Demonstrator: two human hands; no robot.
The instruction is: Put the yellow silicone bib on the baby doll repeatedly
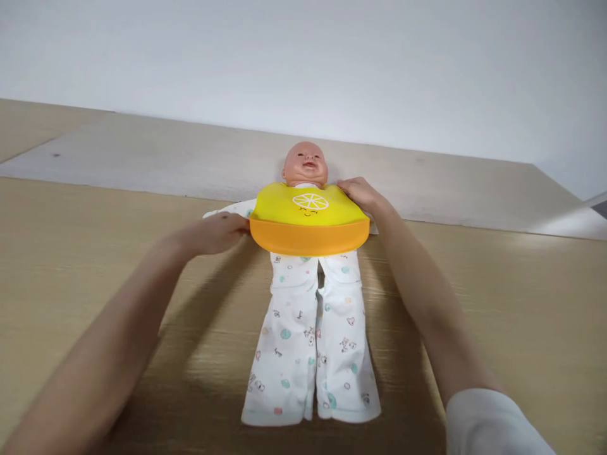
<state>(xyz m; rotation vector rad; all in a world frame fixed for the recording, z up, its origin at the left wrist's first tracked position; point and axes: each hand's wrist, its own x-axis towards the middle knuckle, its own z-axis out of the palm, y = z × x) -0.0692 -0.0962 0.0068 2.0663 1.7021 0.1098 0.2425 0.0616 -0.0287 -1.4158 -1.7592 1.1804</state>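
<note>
A baby doll (pixel 304 162) lies on its back in white printed clothes (pixel 289 341), its head toward the wall. Over its chest rests a yellow bib (pixel 279 201) with an orange catch pocket (pixel 309 237) and a citrus-slice face. My left hand (pixel 215 234) pinches the bib at the left end of the pocket, fingers closed. At the bib's upper right edge, beside the doll's neck, my right hand (pixel 361 192) has its fingers bent against the bib; its fingertips are partly hidden. One white sleeve (pixel 232 208) sticks out behind my left hand.
The doll lies on a wooden surface (pixel 497 303) with a paler grey strip (pixel 156 155) across the back. Behind it rises a plain white wall (pixel 303 63). A dark-edged object (pixel 598 203) shows at the far right edge.
</note>
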